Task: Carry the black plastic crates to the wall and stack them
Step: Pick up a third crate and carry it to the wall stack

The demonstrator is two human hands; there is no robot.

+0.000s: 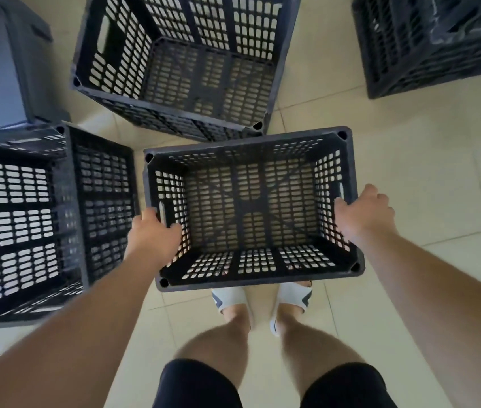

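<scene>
An empty black slotted plastic crate (251, 142) sits straight in front of me, above my feet. My left hand (152, 237) grips its left rim, thumb inside and fingers curled over the handle slot. My right hand (364, 214) grips the right rim the same way. A second open crate (80, 201) stands close on the left. A third crate (174, 63) stands behind, its near corner almost touching the held crate.
A dark crate stack (433, 48) stands at the upper right on the pale tiled floor (410, 178). A grey solid box (1, 69) fills the upper left. My sandalled feet (260, 301) are just under the held crate's near edge.
</scene>
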